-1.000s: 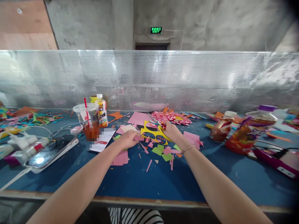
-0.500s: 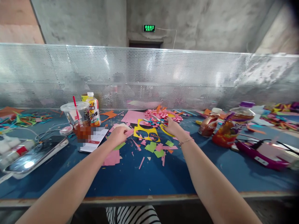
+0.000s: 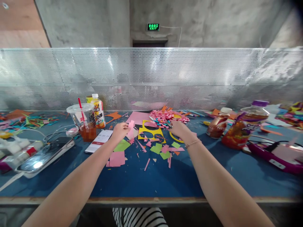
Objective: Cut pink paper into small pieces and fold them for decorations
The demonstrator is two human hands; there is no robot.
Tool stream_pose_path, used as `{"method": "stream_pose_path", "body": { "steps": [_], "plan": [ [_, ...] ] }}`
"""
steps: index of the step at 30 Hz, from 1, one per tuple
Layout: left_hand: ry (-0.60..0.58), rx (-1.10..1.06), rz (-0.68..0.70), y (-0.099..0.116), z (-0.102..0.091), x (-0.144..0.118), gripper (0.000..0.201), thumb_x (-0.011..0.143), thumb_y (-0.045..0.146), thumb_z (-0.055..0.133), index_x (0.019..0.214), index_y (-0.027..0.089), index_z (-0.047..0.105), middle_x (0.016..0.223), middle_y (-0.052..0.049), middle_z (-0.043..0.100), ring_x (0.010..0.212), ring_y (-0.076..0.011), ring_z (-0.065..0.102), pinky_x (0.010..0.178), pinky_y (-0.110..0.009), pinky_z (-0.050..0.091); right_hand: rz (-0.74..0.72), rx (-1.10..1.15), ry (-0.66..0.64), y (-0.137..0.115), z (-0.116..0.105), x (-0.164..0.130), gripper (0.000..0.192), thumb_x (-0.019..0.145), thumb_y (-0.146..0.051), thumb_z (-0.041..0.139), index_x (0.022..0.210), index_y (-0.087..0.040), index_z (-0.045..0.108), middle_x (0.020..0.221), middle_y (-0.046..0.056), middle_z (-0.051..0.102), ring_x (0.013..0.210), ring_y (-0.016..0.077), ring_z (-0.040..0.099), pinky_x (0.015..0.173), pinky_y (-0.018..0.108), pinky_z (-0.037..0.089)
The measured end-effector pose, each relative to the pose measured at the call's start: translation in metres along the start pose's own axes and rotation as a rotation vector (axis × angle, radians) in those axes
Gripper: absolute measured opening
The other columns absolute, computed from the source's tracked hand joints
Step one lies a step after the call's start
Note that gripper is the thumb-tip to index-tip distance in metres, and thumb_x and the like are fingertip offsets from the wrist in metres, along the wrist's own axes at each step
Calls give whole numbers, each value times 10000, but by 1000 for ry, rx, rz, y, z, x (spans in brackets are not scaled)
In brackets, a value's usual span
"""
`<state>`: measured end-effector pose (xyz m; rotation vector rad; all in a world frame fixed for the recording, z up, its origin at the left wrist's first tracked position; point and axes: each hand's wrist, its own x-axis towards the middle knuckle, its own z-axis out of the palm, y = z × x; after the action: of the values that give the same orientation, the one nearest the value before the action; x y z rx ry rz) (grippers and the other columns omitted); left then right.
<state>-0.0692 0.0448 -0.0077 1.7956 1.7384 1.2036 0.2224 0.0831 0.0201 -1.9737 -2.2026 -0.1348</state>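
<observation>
My left hand point(image 3: 121, 130) is closed in a pinch on a pink paper strip point(image 3: 131, 125) that stands up from the fingertips. Above the table on the other side, my right hand point(image 3: 178, 128) is closed around what appears to be a pair of scissors point(image 3: 169, 123), mostly hidden by the fingers. Just behind this hand lies a heap of small pink paper pieces point(image 3: 161, 116). A yellow ring point(image 3: 174, 137) shows below its palm. Between both hands is a yellow paper sheet with round holes point(image 3: 151, 138), and pink square papers point(image 3: 117, 159) lie below my left wrist.
Green scraps point(image 3: 156, 148) litter the blue table point(image 3: 151, 179). On the left are a phone point(image 3: 94, 145), a drink cup point(image 3: 82, 126), a juice bottle point(image 3: 99, 113) and a white device point(image 3: 47, 154). Two bottles point(image 3: 219, 124) and a purple case point(image 3: 276, 162) stand right. A perforated metal screen point(image 3: 151, 75) runs behind.
My left hand has lifted a little, and the pink strip in it now stands upright. My right hand has turned slightly, uncovering more of the yellow ring. The view has shifted slightly.
</observation>
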Motion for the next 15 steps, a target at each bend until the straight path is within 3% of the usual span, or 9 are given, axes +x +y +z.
{"method": "stream_pose_path", "body": {
  "steps": [3,7,12,15],
  "plan": [
    [16,1,2,-1,-3,2,126,668,228,566,749,162,635,731,-42,669,612,-135,601,588,-227,433,-225,202,-21,-21,-1,-6,214,751,-243,522,911,-135,615,946,96,657,850,190,600,686,230,412],
    [-9,-93,-17,3,-6,1,72,658,213,578,682,155,612,592,-12,613,518,-115,560,549,-229,437,-459,273,-57,-49,3,-20,188,758,-252,515,881,-165,628,864,64,662,759,167,592,644,234,397],
    [-242,-337,-148,12,1,-7,128,661,188,610,770,120,614,594,-23,609,525,-110,570,585,-250,477,-688,274,-170,-72,6,-35,178,739,-303,560,834,-164,619,829,54,640,703,151,559,597,227,367],
    [-385,-313,-57,12,6,-10,186,726,253,556,847,137,635,695,-49,653,641,-135,616,642,-266,482,-693,249,-196,-75,8,-38,141,708,-170,536,832,-163,605,789,39,628,646,129,529,557,215,335]
  ]
}}
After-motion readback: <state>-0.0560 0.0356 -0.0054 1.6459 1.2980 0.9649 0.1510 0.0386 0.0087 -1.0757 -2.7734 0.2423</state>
